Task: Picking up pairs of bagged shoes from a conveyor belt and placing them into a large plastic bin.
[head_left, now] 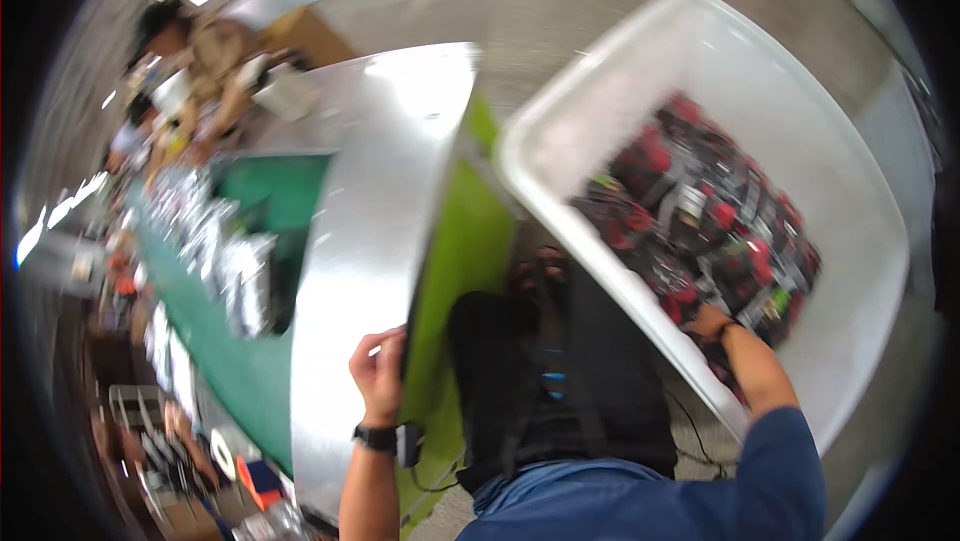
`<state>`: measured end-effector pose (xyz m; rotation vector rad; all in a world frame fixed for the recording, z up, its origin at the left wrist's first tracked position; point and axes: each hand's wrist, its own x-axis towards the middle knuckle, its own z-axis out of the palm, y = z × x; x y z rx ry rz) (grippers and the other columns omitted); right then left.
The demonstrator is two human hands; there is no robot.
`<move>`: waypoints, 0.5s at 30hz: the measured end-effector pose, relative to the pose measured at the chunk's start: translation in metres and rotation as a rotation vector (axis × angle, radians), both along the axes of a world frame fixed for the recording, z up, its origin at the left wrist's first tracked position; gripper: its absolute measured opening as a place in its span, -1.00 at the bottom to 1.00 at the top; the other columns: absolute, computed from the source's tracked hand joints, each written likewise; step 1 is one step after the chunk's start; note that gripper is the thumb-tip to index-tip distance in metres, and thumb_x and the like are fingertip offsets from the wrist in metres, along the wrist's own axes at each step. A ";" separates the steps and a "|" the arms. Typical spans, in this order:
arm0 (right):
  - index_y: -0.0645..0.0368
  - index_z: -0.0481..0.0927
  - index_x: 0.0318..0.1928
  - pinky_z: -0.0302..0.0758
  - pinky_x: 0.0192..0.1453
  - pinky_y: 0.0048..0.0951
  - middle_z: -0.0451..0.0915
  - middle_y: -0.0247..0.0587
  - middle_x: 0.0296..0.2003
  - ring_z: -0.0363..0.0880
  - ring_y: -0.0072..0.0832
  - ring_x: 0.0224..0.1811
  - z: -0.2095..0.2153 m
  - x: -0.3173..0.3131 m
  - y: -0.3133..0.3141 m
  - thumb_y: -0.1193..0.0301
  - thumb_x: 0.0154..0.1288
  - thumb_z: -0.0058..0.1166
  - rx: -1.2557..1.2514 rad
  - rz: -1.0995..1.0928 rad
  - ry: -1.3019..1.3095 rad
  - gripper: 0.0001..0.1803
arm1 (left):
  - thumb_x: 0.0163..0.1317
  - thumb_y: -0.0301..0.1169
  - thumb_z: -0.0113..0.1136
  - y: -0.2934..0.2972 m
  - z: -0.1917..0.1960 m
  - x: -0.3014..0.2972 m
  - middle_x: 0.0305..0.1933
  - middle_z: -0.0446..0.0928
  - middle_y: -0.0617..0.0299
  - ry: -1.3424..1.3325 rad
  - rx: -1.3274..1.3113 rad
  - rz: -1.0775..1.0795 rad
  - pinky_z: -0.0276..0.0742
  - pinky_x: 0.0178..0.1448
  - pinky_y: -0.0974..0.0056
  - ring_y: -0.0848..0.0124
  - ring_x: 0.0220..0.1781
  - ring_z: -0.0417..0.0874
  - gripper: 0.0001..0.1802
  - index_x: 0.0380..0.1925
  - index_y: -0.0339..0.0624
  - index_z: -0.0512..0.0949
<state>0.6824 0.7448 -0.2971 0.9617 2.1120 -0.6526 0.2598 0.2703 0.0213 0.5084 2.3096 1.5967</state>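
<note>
My right arm reaches over the near wall of a large white plastic bin (850,271). My right hand (708,323) is down among a heap of black-and-red packaged items (690,211), some with clear or silvery parts. Its fingers are mostly hidden by the heap, so I cannot make out a grip. At the edge of a shiny metal tabletop (350,241) is my left hand (378,376), its wrist wearing a dark watch. The fingers are slightly bent and apart, touching or just above the edge, with nothing visible in them.
A green conveyor belt (210,361) beyond the metal top carries silvery bags (215,246). Other people (180,91) work along its far side. A brown cardboard box (305,36) stands at the back. A dark cable (700,431) lies on the floor near my legs.
</note>
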 end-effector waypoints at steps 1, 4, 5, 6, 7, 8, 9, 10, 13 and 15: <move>0.28 0.68 0.02 0.71 -0.15 -0.17 0.75 0.06 -0.17 0.79 -0.21 -0.15 0.042 -0.029 0.010 0.02 0.36 0.22 -0.322 -0.171 -0.021 -0.46 | 0.49 -0.49 0.19 0.004 0.001 0.002 -0.16 0.71 0.15 0.114 0.004 -0.034 0.60 -0.07 0.39 0.51 -0.15 0.68 -0.82 -0.03 -0.39 0.65; 0.17 0.61 0.12 0.61 -0.22 -0.42 0.64 -0.26 -0.23 0.63 -0.49 -0.28 0.103 -0.076 0.007 0.09 0.60 0.00 -0.523 -0.666 0.540 -0.58 | 0.46 -0.47 0.25 0.011 0.001 0.003 -0.24 0.71 0.17 0.074 0.074 0.020 0.59 -0.09 0.39 0.53 -0.20 0.67 -0.85 -0.17 -0.38 0.69; 0.21 0.57 0.22 0.60 -0.10 -0.45 0.64 -0.26 -0.14 0.63 -0.50 -0.19 0.144 -0.093 0.000 0.12 0.62 -0.02 -0.600 -0.670 0.669 -0.55 | 0.44 -0.45 0.29 0.016 0.007 0.004 -0.29 0.70 0.20 0.084 0.049 0.042 0.58 -0.13 0.40 0.56 -0.25 0.65 -0.84 -0.19 -0.38 0.69; 0.24 0.55 0.26 0.59 -0.06 -0.47 0.64 -0.25 -0.11 0.62 -0.51 -0.14 0.188 -0.115 -0.015 0.14 0.64 -0.04 -0.635 -0.624 0.715 -0.53 | 0.43 -0.44 0.30 0.014 0.001 0.001 -0.35 0.69 0.24 0.116 0.058 0.058 0.56 -0.17 0.41 0.58 -0.31 0.63 -0.83 -0.20 -0.38 0.70; 0.27 0.52 0.31 0.60 0.06 -0.41 0.64 -0.24 -0.03 0.63 -0.47 -0.02 0.220 -0.131 -0.029 0.20 0.61 0.01 -0.656 -0.557 0.766 -0.52 | 0.43 -0.42 0.31 0.013 -0.005 -0.002 -0.42 0.68 0.28 0.138 0.059 0.076 0.55 -0.22 0.42 0.60 -0.36 0.61 -0.82 -0.23 -0.37 0.70; 0.28 0.48 0.35 0.59 0.12 -0.39 0.63 -0.22 0.03 0.62 -0.45 0.04 0.241 -0.143 -0.044 0.24 0.57 0.06 -0.559 -0.381 0.835 -0.50 | 0.43 -0.39 0.31 0.016 -0.005 -0.003 -0.44 0.68 0.27 0.097 0.071 0.093 0.55 -0.25 0.40 0.59 -0.38 0.62 -0.80 -0.24 -0.36 0.71; 0.28 0.44 0.39 0.57 0.19 -0.38 0.61 -0.20 0.09 0.61 -0.43 0.11 0.258 -0.156 -0.060 0.29 0.53 0.12 -0.459 -0.204 0.897 -0.46 | 0.42 -0.36 0.31 0.019 -0.005 -0.006 -0.46 0.68 0.26 0.056 0.084 0.110 0.55 -0.27 0.38 0.57 -0.40 0.63 -0.78 -0.24 -0.35 0.71; 0.29 0.36 0.46 0.52 0.31 -0.30 0.57 -0.04 0.18 0.59 -0.24 0.22 0.273 -0.172 -0.086 0.41 0.36 0.25 -0.403 -0.168 0.948 -0.30 | 0.42 -0.36 0.31 0.020 -0.006 -0.011 -0.46 0.68 0.26 0.064 0.096 0.125 0.55 -0.27 0.38 0.57 -0.40 0.63 -0.78 -0.24 -0.35 0.71; 0.23 0.10 0.59 0.53 0.28 -0.06 0.39 0.19 0.27 0.50 0.17 0.24 0.297 -0.217 -0.136 0.44 0.22 0.31 0.277 0.385 0.957 -0.02 | 0.41 -0.29 0.31 0.029 -0.007 -0.034 -0.47 0.70 0.19 0.074 0.051 0.061 0.57 -0.28 0.33 0.51 -0.43 0.66 -0.74 -0.24 -0.33 0.72; 0.22 0.04 0.61 0.54 0.24 -0.03 0.37 0.18 0.28 0.51 0.18 0.22 0.277 -0.241 -0.143 0.45 0.25 0.28 0.390 0.378 0.924 -0.01 | 0.48 -0.33 0.23 0.038 -0.005 -0.045 -0.40 0.70 0.27 -0.035 0.112 -0.046 0.55 -0.24 0.42 0.60 -0.39 0.61 -0.73 -0.18 -0.37 0.69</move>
